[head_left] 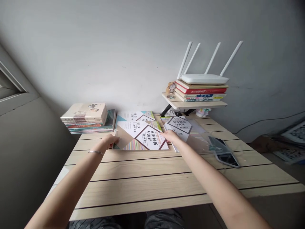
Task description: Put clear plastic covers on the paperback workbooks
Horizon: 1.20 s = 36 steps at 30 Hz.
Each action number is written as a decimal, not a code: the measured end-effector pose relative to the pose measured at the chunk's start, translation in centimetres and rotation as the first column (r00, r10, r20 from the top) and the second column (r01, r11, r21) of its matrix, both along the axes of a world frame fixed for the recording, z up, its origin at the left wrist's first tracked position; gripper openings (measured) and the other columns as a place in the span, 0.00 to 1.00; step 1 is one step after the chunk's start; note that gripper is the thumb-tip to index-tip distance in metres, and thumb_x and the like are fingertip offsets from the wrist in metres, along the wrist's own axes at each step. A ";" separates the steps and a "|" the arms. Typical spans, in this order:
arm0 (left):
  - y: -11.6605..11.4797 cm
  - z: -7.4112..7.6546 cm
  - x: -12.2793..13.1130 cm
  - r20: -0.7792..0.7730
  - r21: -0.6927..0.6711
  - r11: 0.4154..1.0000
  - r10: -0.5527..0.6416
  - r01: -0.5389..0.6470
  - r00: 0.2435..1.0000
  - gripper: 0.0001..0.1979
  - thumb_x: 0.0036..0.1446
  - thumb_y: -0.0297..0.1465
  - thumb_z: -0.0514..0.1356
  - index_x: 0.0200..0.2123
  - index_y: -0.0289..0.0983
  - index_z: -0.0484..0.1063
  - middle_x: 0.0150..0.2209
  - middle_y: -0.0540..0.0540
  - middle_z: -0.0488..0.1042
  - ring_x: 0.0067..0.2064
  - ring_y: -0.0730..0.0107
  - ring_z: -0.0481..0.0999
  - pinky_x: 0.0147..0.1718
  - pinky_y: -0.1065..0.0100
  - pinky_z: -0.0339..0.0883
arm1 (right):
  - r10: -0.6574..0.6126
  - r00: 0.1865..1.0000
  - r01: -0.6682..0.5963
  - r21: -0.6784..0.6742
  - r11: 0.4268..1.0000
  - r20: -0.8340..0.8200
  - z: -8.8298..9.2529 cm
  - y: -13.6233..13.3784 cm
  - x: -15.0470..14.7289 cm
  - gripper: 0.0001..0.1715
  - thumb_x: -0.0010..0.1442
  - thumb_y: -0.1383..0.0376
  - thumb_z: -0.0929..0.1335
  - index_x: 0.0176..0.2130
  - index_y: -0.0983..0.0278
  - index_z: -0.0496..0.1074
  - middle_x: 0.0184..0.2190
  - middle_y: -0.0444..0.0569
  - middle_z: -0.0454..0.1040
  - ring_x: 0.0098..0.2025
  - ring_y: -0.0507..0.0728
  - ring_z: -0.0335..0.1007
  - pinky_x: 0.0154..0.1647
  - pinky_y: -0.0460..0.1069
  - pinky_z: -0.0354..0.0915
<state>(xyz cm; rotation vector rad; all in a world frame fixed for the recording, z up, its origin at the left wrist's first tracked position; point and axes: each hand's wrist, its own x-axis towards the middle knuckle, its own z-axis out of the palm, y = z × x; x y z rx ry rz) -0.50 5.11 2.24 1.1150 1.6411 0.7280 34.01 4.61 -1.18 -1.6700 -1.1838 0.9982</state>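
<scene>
A white workbook point(143, 136) with a brown diamond pattern and striped corner lies sideways at the middle of the table, overlapping another workbook point(134, 116) behind it. My left hand point(111, 140), below a silver bracelet, grips its left edge with the fingers closed. At its right edge my right hand point(169, 136) is closed on the same book, thumb on the cover. Just right of that hand lies a third workbook point(179, 125), partly under a clear plastic sheet point(199, 143). The fingertips under the book are hidden.
Stacked books point(84, 116) stand at the back left against the wall. At the back right a small raised shelf point(197, 104) carries books and a white router point(205, 78) with upright antennas. A phone point(227, 159) lies under the plastic on the right.
</scene>
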 end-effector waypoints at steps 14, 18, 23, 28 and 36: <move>3.1 6.5 0.5 0.352 0.218 0.975 -0.128 0.052 0.927 0.16 0.56 0.39 0.57 0.43 0.34 0.64 0.36 0.40 0.74 0.36 0.65 0.77 0.35 0.65 0.72 | -0.206 0.603 0.198 -0.106 0.975 -0.771 -2.9 -11.9 -8.6 0.09 0.49 0.69 0.72 0.29 0.60 0.68 0.31 0.44 0.78 0.35 0.54 0.76 0.36 0.48 0.74; 0.6 3.0 2.6 0.247 0.016 0.990 -0.143 0.144 0.958 0.16 0.54 0.37 0.60 0.41 0.33 0.64 0.34 0.38 0.74 0.32 0.61 0.77 0.31 0.59 0.72 | -0.180 0.484 0.145 -0.124 0.982 -0.856 -1.7 -11.7 -14.0 0.10 0.50 0.71 0.72 0.30 0.61 0.67 0.35 0.45 0.78 0.40 0.55 0.75 0.46 0.51 0.72; -1.7 -1.4 3.1 0.086 0.087 0.995 -0.058 0.051 0.995 0.23 0.49 0.26 0.62 0.48 0.34 0.60 0.31 0.46 0.71 0.29 0.69 0.74 0.30 0.66 0.69 | -0.077 0.519 -0.140 -0.174 0.975 -0.851 0.5 -11.8 -16.0 0.04 0.56 0.68 0.69 0.31 0.66 0.68 0.34 0.53 0.78 0.39 0.54 0.76 0.45 0.49 0.71; -2.5 -3.0 2.5 -0.033 0.249 0.965 -0.079 0.084 0.996 0.17 0.51 0.25 0.60 0.45 0.34 0.63 0.32 0.47 0.70 0.32 0.71 0.73 0.34 0.68 0.69 | 0.278 0.754 -0.464 -0.183 0.867 -0.595 0.6 -13.5 -13.3 0.11 0.55 0.59 0.68 0.33 0.66 0.68 0.30 0.50 0.76 0.24 0.51 0.72 0.23 0.46 0.68; -6.1 -2.7 -0.1 -0.218 0.469 0.863 -0.093 0.188 0.972 0.09 0.53 0.26 0.59 0.39 0.37 0.71 0.46 0.44 0.68 0.40 0.68 0.74 0.41 0.66 0.69 | 0.231 0.877 -0.425 0.455 0.783 0.422 -0.6 -11.2 -10.0 0.11 0.59 0.62 0.64 0.31 0.61 0.74 0.29 0.49 0.74 0.34 0.57 0.68 0.37 0.53 0.66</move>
